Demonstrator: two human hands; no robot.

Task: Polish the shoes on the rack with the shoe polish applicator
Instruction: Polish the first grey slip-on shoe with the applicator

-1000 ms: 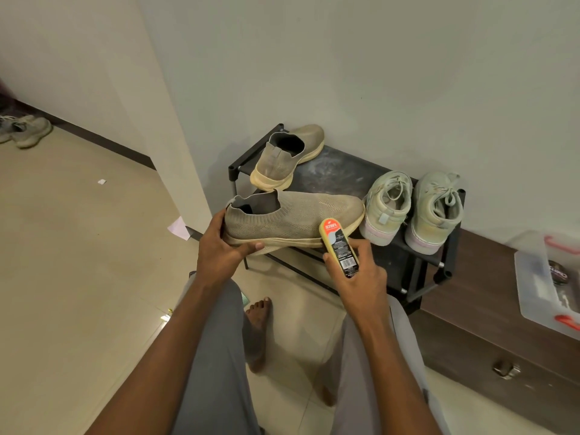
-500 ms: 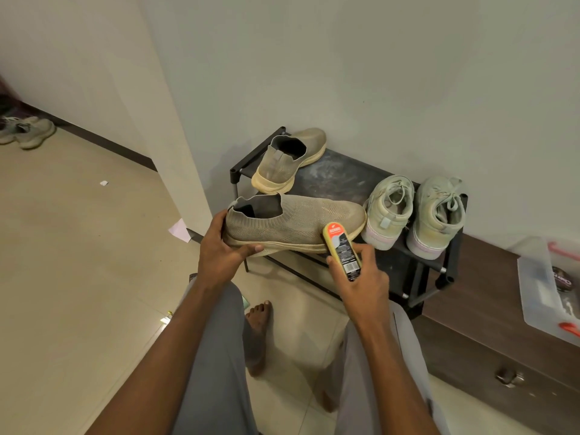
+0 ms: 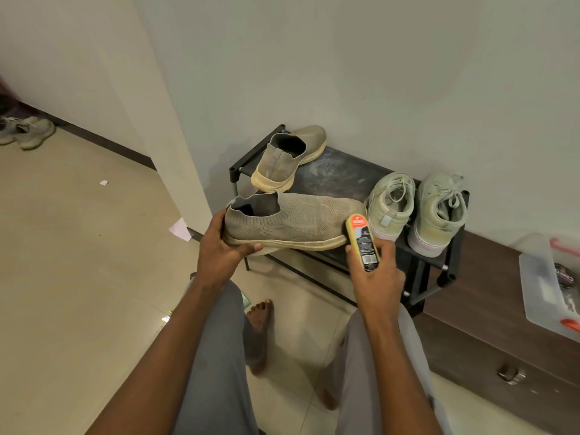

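Observation:
A tan knit slip-on shoe (image 3: 301, 219) is held sideways in front of the black shoe rack (image 3: 339, 174), gripped at the heel by my left hand (image 3: 221, 251). My right hand (image 3: 376, 277) grips the yellow shoe polish applicator (image 3: 362, 241), whose top end lies against the shoe's toe near the sole. The matching slip-on (image 3: 288, 158) stands on the rack's left side, toe to the wall. Two pale green lace-up sneakers (image 3: 389, 204) (image 3: 439, 211) stand on the rack's right side.
A dark wooden cabinet (image 3: 489, 312) adjoins the rack on the right, carrying a clear plastic box (image 3: 539, 287) with a polish tin. A wall corner juts out left of the rack. Another pair of sneakers (image 3: 26, 131) lies far left on the tiled floor. My bare foot (image 3: 259, 324) is below.
The applicator has slid slightly rightward along the held shoe toward its toe. My left hand keeps its hold on the heel.

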